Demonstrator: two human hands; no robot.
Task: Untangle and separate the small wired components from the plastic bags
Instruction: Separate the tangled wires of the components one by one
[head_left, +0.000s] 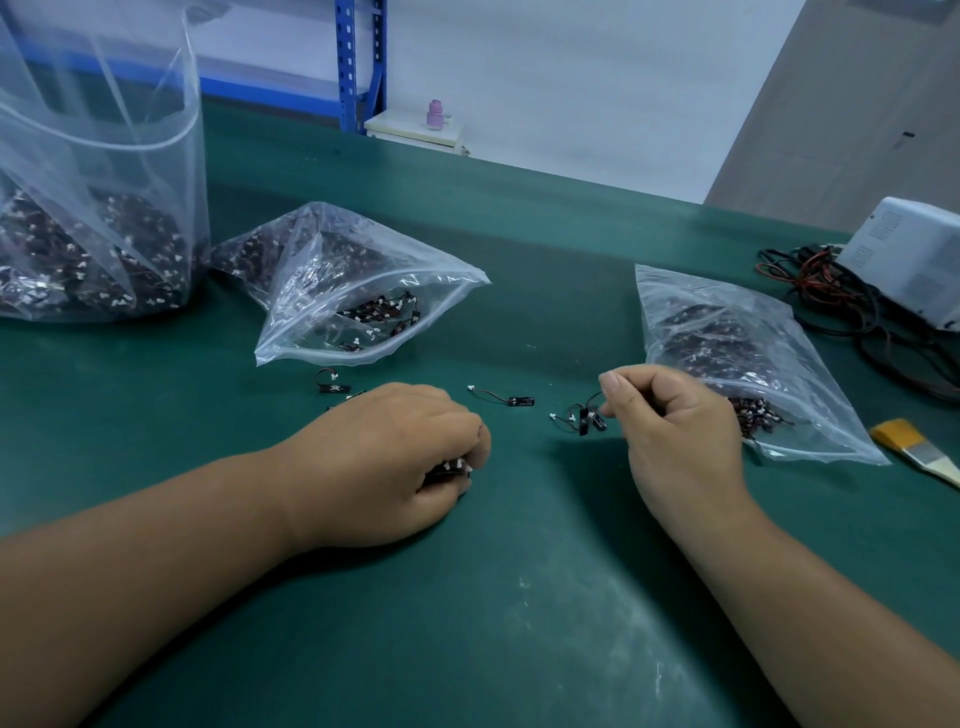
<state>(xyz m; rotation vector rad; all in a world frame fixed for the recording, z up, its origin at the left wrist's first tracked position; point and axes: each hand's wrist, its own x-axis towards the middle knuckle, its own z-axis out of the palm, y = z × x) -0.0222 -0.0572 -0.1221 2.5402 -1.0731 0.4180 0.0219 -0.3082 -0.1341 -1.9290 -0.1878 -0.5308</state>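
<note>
Small black wired components with white plugs lie on the green mat. My left hand (405, 457) rests on the mat, its fingers curled round a bunch of components (451, 468). My right hand (675, 421) pinches a small tangle of components (584, 415) that hangs from its fingertips just above the mat. One single component (511, 400) lies stretched out between my hands, another single component (332, 384) lies beyond my left hand. An open middle bag (363, 291) and a right bag (737, 353) hold many more. A large bag (93, 218) stands at the far left.
A grey device (909, 260) with a heap of black and red cables (831, 301) sits at the right edge. A yellow-bristled brush (914, 449) lies right of the right bag. Beyond the table's far edge stand a blue rack (358, 62) and a pink bottle (435, 114).
</note>
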